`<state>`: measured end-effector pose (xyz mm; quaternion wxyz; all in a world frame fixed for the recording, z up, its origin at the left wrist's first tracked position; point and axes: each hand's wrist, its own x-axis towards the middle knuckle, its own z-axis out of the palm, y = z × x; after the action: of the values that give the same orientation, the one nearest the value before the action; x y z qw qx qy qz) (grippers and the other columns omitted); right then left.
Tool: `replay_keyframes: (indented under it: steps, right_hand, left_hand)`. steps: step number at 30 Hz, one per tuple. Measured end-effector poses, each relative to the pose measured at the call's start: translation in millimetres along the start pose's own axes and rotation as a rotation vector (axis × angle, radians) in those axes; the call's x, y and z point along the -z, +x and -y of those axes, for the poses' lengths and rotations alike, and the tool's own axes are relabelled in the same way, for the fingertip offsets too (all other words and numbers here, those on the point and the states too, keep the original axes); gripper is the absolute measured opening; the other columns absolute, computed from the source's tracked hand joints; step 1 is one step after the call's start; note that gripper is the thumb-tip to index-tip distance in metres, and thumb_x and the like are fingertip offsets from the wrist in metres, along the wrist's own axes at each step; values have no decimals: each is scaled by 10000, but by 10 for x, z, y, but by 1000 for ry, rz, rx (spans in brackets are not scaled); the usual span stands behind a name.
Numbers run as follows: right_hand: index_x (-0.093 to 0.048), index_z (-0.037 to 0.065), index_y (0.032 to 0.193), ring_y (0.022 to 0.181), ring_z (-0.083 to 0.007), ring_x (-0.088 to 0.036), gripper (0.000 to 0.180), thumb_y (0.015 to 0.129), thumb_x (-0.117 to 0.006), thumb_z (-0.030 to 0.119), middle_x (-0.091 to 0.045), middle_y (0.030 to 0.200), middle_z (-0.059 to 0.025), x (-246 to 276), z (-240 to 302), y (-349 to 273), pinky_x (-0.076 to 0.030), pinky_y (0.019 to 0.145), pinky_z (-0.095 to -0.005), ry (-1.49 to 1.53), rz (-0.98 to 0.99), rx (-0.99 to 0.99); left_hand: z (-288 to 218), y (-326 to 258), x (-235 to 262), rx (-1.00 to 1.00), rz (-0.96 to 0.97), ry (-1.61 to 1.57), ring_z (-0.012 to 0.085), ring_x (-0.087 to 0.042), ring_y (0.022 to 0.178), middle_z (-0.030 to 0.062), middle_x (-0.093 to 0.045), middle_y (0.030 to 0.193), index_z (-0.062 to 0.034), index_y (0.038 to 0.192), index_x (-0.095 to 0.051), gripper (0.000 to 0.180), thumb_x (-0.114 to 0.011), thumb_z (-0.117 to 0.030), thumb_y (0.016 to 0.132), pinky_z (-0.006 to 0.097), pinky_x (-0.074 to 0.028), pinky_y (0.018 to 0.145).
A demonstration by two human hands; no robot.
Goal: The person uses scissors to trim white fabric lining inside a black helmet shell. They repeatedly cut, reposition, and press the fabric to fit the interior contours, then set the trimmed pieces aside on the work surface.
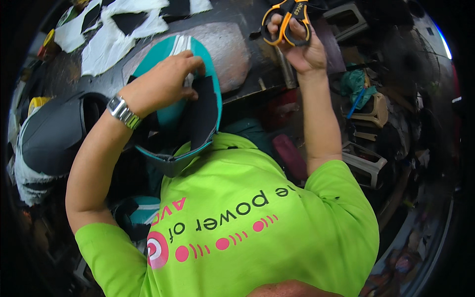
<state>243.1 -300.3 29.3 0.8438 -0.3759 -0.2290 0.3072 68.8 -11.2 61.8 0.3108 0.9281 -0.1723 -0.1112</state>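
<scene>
My left hand [170, 79], with a metal watch on the wrist, is closed on a teal-and-black sewn piece [213, 57] shaped like a shoe upper. White strips run over its top, and its dark lining faces me. The far end lies over the workbench; the near rim hangs by my green shirt. Up at the right, my right hand [304, 52] has its fingers through the orange-and-black handles of a pair of scissors [284, 27]. Their blades are out of view or hidden. The scissors are apart from the sewn piece.
A worn metallic slab [225, 49] lies on the dark workbench [247, 94]. White cloth scraps [111, 42] spread at the far left. A black rounded shell [52, 136] stands at left; another teal piece [143, 210] is below. Plastic stools [366, 161] stand at right.
</scene>
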Motion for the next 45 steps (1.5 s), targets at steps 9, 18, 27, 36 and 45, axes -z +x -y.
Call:
replay_keyframes:
  steps: [9, 18, 27, 36, 45]
  right_hand:
    - [-573, 103, 1447, 783, -159, -684, 550, 907, -646, 30, -707, 906, -93, -925, -115, -903, -520, 712, -301, -1190, -90, -409]
    - [-577, 67, 1400, 996, -390, -683, 518, 885, -628, 67, -696, 1144, -194, -931, -183, -1129, -545, 864, -452, -1695, 128, -208]
    - [-599, 81, 1404, 856, -339, -692, 537, 870, -653, 69, -703, 957, -155, -841, -64, -1055, -549, 794, -428, -1714, 160, -245]
    - [-626, 118, 1411, 1212, -213, -627, 729, 733, -879, 200, -652, 1379, -72, -519, 505, -941, -482, 1079, -366, -1303, 162, -602]
    - [-645, 85, 1369, 1116, -216, -666, 692, 727, -878, 194, -706, 1266, -90, -705, 483, -618, -504, 1017, -341, -1419, 445, -525]
  left_hand:
    - [87, 34, -100, -13, -101, 12, 320, -656, 904, 137, -638, 1032, -25, 1031, -693, 174, -760, -65, 875, 404, -531, 806]
    - [-19, 164, -130, 85, 63, 187, 349, -637, 977, 161, -646, 993, -1, 982, -681, 181, -697, -174, 931, 454, -499, 829]
    - [95, -8, 84, -245, 132, -227, 267, -575, 963, 116, -559, 1074, -11, 923, -596, 245, -669, -240, 973, 375, -473, 928]
    - [176, 51, -13, -177, 63, -167, 269, -585, 949, 114, -556, 1060, -10, 983, -600, 155, -647, -158, 996, 374, -497, 847]
    - [108, 103, 14, -101, 110, -117, 308, -611, 874, 139, -625, 977, -11, 1021, -621, 151, -652, -152, 979, 392, -500, 806]
